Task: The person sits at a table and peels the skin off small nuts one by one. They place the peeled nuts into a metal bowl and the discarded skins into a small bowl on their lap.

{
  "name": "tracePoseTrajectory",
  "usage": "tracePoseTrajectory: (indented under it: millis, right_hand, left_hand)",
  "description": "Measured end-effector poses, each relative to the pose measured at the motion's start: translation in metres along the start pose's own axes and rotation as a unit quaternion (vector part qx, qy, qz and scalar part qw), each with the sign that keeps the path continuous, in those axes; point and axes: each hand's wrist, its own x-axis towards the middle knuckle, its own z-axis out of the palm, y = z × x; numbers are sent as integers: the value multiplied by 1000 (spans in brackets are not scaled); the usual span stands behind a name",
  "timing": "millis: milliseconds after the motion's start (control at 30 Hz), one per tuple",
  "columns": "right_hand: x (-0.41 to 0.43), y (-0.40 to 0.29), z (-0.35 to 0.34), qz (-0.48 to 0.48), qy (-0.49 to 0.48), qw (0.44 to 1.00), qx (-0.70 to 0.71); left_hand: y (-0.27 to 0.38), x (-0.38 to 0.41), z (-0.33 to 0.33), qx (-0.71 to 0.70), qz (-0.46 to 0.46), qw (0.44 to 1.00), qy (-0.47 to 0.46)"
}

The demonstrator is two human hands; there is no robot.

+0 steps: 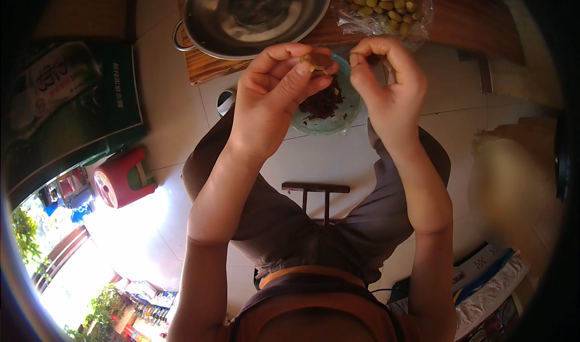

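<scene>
My left hand (276,92) pinches a small yellowish-brown piece (311,63), perhaps a peeled nut or fruit, between thumb and fingers. My right hand (392,79) is raised beside it, thumb and index fingertips together; whether a scrap lies between them is too small to tell. Beneath the hands is a pale green translucent bowl (349,111) with dark reddish-brown peelings (322,102) in it. Beyond them, a wide metal pan (258,11) and a clear plastic bag (362,25) of yellow-green oval fruits or nuts (387,0) rest on a wooden bench.
The wooden bench (466,20) runs across the far side. A red plastic stool (122,179) lies on the tiled floor at left, near a large dark green printed box (68,111). Between my legs shows a dark wooden stool part (315,187). Packaged items (489,287) lie at lower right.
</scene>
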Motion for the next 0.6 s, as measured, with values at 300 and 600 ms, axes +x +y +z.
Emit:
tracePoseTrajectory:
  millis: [300,600]
  right_hand:
    - [1,-9,3,-116,-32,986,-112]
    - [-2,0,5,-165,-29,969,-180]
  left_hand:
    - [-1,2,5,16,-18,998,61]
    - [-5,2,7,86,10,994,62]
